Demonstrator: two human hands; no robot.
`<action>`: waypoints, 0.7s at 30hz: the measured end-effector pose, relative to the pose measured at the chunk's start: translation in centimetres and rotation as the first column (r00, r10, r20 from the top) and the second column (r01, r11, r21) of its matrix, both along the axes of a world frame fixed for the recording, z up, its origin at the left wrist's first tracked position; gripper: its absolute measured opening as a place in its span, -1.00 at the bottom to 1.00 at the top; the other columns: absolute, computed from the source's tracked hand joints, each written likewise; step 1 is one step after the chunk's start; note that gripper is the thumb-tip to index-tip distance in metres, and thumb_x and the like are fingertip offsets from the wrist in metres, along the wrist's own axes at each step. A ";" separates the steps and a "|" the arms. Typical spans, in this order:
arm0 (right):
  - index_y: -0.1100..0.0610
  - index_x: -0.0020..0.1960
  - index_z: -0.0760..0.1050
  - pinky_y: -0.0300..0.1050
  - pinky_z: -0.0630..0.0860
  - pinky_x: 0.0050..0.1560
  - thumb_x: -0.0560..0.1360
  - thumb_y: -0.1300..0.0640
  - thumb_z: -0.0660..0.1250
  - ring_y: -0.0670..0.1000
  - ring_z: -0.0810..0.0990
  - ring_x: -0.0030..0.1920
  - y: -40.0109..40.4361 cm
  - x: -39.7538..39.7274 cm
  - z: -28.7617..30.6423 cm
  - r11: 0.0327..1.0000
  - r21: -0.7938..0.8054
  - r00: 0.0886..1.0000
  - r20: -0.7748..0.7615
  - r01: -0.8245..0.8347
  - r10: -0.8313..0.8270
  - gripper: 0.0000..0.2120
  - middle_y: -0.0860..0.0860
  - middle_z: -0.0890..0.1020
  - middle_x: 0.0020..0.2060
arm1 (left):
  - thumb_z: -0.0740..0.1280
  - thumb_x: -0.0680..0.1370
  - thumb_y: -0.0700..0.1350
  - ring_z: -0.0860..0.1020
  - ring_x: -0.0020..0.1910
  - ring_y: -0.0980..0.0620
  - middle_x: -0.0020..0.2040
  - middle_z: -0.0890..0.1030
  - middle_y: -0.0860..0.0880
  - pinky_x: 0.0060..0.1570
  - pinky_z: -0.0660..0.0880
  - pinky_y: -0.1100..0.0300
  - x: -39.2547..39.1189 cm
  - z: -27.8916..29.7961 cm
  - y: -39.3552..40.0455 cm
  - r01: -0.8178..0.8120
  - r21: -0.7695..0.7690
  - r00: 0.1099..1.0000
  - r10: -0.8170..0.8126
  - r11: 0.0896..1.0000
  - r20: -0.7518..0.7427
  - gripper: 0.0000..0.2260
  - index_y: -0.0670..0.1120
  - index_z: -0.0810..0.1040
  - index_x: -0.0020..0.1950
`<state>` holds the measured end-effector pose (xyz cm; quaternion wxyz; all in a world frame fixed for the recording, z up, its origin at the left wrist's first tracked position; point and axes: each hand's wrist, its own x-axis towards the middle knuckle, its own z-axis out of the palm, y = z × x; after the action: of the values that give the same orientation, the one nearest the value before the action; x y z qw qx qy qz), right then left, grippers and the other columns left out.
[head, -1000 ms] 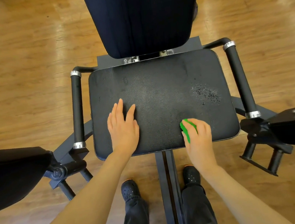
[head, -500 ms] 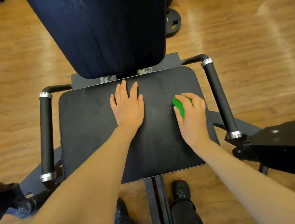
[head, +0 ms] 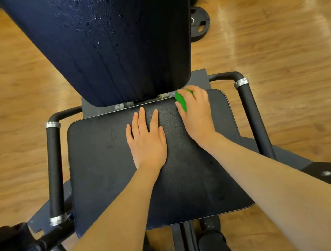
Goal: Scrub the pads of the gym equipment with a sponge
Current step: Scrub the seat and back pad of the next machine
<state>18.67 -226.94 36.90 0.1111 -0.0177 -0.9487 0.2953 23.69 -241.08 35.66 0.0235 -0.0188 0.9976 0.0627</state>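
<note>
From the head view, the person leans over the machine, both forearms stretched out across the black seat pad point(head: 113, 179). The left hand point(head: 147, 142) lies palm down on the middle of the pad, fingers straight and a little spread, holding nothing, just pressing flat on the vinyl. Beyond its fingertips the pad's far edge meets the metal bracket under the back pad point(head: 115, 50), which tilts up and away, dark and speckled with droplets on its upper part.

Just right of those fingers, the right hand point(head: 196, 113) curls over a green sponge point(head: 181, 102), fingers wrapped across the top with the thumb on the near side; only the sponge's left end peeks out. The sponge sits at the far right corner of the seat pad, right up against the lower edge of the back pad.

Out past the right hand runs the right handle point(head: 256, 122), black grip with a silver collar; well off from the left hand's little finger stands the left handle point(head: 54, 169). A weight plate point(head: 199, 26) lies on the wooden floor point(head: 293, 55) behind the back pad.
</note>
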 end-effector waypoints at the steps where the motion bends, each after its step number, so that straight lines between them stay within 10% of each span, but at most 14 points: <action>1: 0.25 0.25 0.52 0.06 0.43 0.22 0.52 0.17 0.37 0.19 0.45 0.21 -0.1 0.1 -0.4 0.999 0.030 1.000 0.003 -0.014 0.014 -0.67 0.18 0.54 0.17 | -0.03 0.63 0.04 0.10 0.53 -0.11 0.56 0.16 -0.12 0.47 0.01 -0.10 0.0 0.0 0.0 -0.001 -0.004 1.000 0.001 1.000 0.006 -0.54 0.05 0.19 0.54; 21: 0.28 0.15 0.57 0.09 0.49 0.04 0.42 0.23 0.47 0.15 0.42 0.10 2.3 4.8 -1.7 0.975 0.172 0.987 -0.057 -0.137 0.149 -0.68 0.21 0.58 0.04 | -0.04 0.63 0.05 0.11 0.53 -0.11 0.55 0.17 -0.11 0.47 0.04 -0.10 0.0 0.1 0.0 -0.001 0.007 1.000 0.001 1.000 0.021 -0.54 0.05 0.20 0.54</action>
<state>23.51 -224.65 35.17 0.1233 0.0704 -0.9646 0.2223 23.64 -241.08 35.80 0.0339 -0.0197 0.9971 0.0658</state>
